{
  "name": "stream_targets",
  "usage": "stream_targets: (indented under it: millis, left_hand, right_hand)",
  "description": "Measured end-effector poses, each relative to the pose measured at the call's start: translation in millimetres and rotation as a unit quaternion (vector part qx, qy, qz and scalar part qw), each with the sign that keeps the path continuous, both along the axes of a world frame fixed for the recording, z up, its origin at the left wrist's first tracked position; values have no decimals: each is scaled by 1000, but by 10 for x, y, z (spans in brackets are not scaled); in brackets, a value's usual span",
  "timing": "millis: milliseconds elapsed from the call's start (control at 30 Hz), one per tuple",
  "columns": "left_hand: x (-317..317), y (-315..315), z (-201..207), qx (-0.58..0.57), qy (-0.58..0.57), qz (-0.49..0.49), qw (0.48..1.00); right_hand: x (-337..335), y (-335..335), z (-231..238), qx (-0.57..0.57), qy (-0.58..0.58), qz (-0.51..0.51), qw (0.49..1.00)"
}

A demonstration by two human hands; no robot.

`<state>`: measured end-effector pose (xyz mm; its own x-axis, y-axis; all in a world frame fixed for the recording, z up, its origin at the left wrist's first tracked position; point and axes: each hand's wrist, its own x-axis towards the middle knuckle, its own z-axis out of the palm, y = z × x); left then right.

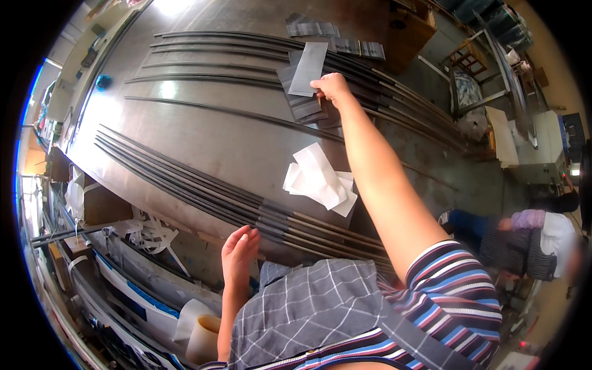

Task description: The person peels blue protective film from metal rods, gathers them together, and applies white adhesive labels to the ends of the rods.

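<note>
My right hand (333, 88) reaches far across the table and pinches the lower edge of a light grey rectangular sheet (309, 66). Beneath it lies a loose pile of darker grey sheets (302, 107), spread over a row of long thin dark rods (216, 66). My left hand (240, 251) hangs by the near table edge, fingers loosely extended with nothing visible in them. Beside it runs a bundle of dark rods (185, 177) with tan right-hand ends. Between the two rod groups rests a heap of white paper slips (320, 180).
Stacks of grey sheets (357, 47) lie on the far side of the metal table (185, 126). A cardboard roll (206, 336) and cut white strips (157, 237) are below the near edge at left. Another person (524, 240) is at the right, near a metal-framed rack (487, 68).
</note>
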<state>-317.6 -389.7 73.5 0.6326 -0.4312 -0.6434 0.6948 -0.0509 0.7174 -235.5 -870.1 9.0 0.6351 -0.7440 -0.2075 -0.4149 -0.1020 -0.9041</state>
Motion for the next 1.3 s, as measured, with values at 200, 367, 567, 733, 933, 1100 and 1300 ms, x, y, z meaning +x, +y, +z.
stream_targets:
  millis: [200, 367, 567, 733, 933, 1100, 1300]
  left_hand:
    - [55, -144, -44, -3, -26, -66, 997]
    - [205, -393, -82, -19, -261, -132, 956]
    - [496, -1139, 909, 110, -759, -340, 543]
    - [335, -1059, 559, -250, -245, -185, 918]
    - [12, -1003, 517, -264, -123, -62, 954]
    - [-130, -984, 484, -247, -255, -36, 934]
    - [-172, -872, 611, -223, -40, 21, 974]
  right_hand:
    - [-290, 21, 493, -17, 214, 57, 975]
    - [-621, 443, 782, 106, -34, 118, 987]
    - [-1081, 1441, 1313, 271, -5, 335, 903]
    - [-1332, 2185, 1342, 243, -255, 179, 918]
    - [-1422, 2711, 1241, -263, -256, 91, 926]
    - [-1481, 2897, 1168, -410, -207, 88, 884]
    - [-1590, 2903, 1129, -379, -217, 92, 895]
